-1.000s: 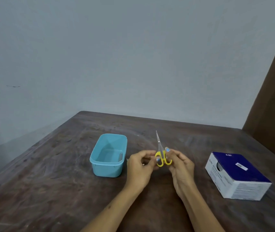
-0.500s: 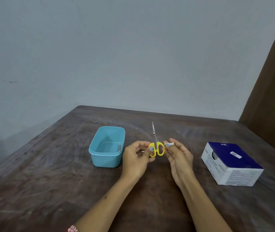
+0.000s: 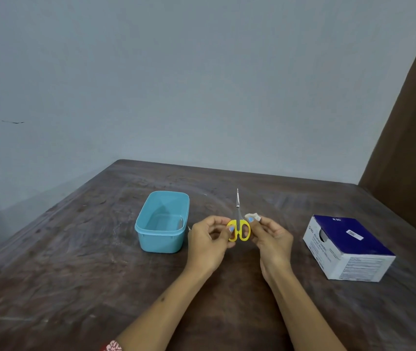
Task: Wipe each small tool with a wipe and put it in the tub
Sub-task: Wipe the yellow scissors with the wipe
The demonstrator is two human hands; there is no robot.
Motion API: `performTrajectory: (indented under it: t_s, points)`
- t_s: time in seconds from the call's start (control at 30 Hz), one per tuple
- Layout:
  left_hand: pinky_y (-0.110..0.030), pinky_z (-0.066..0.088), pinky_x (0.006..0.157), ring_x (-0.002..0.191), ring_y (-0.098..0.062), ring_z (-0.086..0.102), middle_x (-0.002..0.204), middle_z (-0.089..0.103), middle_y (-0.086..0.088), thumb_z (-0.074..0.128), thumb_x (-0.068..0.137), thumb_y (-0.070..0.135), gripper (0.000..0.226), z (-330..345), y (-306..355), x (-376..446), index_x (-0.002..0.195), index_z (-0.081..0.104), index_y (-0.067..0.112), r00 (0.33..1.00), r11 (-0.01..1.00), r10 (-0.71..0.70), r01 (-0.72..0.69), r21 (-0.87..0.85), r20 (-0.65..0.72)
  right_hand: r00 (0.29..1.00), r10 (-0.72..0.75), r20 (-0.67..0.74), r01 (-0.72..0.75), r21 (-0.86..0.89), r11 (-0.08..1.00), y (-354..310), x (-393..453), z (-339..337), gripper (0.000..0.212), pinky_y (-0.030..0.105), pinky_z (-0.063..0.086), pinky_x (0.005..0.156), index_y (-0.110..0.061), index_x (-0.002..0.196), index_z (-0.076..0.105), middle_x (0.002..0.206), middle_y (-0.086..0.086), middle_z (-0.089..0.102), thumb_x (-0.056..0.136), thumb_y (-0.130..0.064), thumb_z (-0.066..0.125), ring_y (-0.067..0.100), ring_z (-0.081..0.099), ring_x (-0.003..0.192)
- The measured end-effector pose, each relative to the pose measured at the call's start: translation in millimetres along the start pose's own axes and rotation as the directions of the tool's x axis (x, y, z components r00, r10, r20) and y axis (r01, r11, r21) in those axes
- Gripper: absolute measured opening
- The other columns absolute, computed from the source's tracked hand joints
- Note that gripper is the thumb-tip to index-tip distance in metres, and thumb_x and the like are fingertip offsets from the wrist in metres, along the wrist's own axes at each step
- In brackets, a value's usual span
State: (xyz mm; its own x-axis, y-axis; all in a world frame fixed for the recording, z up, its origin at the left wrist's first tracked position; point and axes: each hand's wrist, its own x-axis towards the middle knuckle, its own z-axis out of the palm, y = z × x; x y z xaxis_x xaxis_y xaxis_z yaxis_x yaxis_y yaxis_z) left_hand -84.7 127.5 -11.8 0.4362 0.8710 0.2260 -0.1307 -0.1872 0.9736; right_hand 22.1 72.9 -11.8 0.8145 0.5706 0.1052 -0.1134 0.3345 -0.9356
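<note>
Two hands: meet above the table's (image 3: 75,262) middle.
Left hand (image 3: 208,243): fingers pinch the scissors' (image 3: 238,226) yellow handle.
Right hand (image 3: 271,239): fingertips pinch a wipe (image 3: 253,216).
Tub (image 3: 162,221): just left of the hands.

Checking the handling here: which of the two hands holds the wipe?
The right hand pinches the small white wipe at its fingertips, beside the scissors. The left hand holds only the scissors' yellow handle.

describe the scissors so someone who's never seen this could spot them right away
On the dark wooden table, look between the blue tub and the white-and-navy box. There the left hand pinches the scissors upright, beside the right hand holding a wipe. Their yellow handle loops and thin metal blades mark them out.
</note>
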Motion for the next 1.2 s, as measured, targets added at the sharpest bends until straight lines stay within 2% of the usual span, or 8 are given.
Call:
performTrajectory:
  t_s: [0.13,0.33,0.43,0.57,0.67,0.83,1.07,1.2]
  points:
    - [-0.032,0.06,0.068,0.079,-0.017,0.07,0.083,0.071,-0.005,0.067,0.083,0.009,0.009,-0.3,-0.1,0.1,0.087,0.066,0.016,1.0,0.999,0.011,-0.011,0.051,-0.002,0.998,-0.036,-0.057,0.033,-0.059,0.998,2.6,1.7,-2.7,0.013,0.025,0.057,0.075,-0.006,0.09,0.072,0.082,0.004,0.073,0.077,-0.005,0.072,0.011,0.07,0.074]
    - [-0.039,0.06,0.069,0.075,-0.019,0.07,0.078,0.071,-0.006,0.068,0.081,0.009,0.01,0.2,0.7,-1.4,0.082,0.064,0.018,1.0,0.994,0.02,-0.019,0.105,-0.014,0.989,-0.032,-0.146,0.017,-0.098,0.995,-1.1,-0.1,-3.5,0.008,0.027,0.055,0.067,-0.007,0.073,0.071,0.065,0.004,0.069,0.072,0.001,0.071,0.01,0.063,0.058]
    - [-0.038,0.06,0.068,0.074,-0.018,0.07,0.078,0.071,-0.005,0.068,0.081,0.008,0.011,0.7,2.0,-3.0,0.082,0.063,0.018,0.999,0.991,0.031,-0.03,0.127,-0.008,0.987,-0.039,-0.156,0.03,-0.063,0.998,-1.1,1.3,-6.1,0.019,0.025,0.055,0.061,-0.009,0.078,0.065,0.078,0.014,0.069,0.07,0.008,0.072,0.015,0.063,0.061]
    - [-0.038,0.06,0.067,0.072,-0.015,0.069,0.077,0.071,-0.002,0.067,0.082,0.007,0.012,1.1,2.6,-3.5,0.083,0.063,0.018,0.999,0.986,0.033,-0.031,0.162,-0.009,0.987,-0.047,-0.153,0.039,-0.056,0.998,0.4,2.3,-6.4,0.016,0.034,0.056,0.071,-0.009,0.08,0.065,0.08,0.014,0.07,0.077,0.006,0.066,0.018,0.067,0.066]
    - [-0.04,0.06,0.068,0.072,-0.015,0.069,0.077,0.071,-0.002,0.068,0.081,0.01,0.009,0.7,1.2,-2.2,0.084,0.064,0.018,0.999,0.984,0.042,-0.038,0.172,-0.019,0.99,-0.052,-0.132,0.045,-0.055,0.997,-1.8,0.8,-4.8,0.016,0.025,0.057,0.064,-0.006,0.08,0.066,0.077,0.013,0.07,0.082,0.007,0.057,0.014,0.069,0.065]
    - [-0.039,0.06,0.07,0.079,-0.014,0.069,0.083,0.072,-0.002,0.074,0.077,0.013,0.017,0.2,-1.4,-1.2,0.09,0.065,0.019,1.0,0.992,0.014,-0.015,0.127,0.003,0.987,-0.101,-0.127,0.085,-0.127,0.988,-2.1,-3.0,-4.5,0.03,0.03,0.056,0.068,-0.013,0.093,0.059,0.079,0.003,0.071,0.072,0.006,0.07,0.009,0.068,0.068]
    - [-0.032,0.06,0.067,0.075,-0.019,0.069,0.076,0.072,-0.006,0.073,0.077,0.008,0.012,2.8,1.2,-4.2,0.084,0.072,0.018,0.997,0.991,0.055,-0.062,0.121,0.058,0.92,-0.375,-0.111,0.332,-0.284,0.899,-11.9,-16.0,2.0,0.033,0.009,0.05,0.07,-0.024,0.084,0.055,0.078,-0.005,0.071,0.073,0.001,0.074,-0.003,0.067,0.071]
    - [-0.031,0.06,0.067,0.075,-0.015,0.068,0.077,0.072,-0.003,0.072,0.078,0.01,0.01,3.0,1.8,-4.0,0.084,0.07,0.018,0.998,0.988,0.032,-0.038,0.146,0.045,0.898,-0.438,-0.034,0.403,-0.333,0.852,-11.7,-25.6,7.4,0.029,0.002,0.045,0.065,-0.025,0.097,0.06,0.08,-0.007,0.069,0.081,-0.002,0.068,-0.01,0.064,0.075]
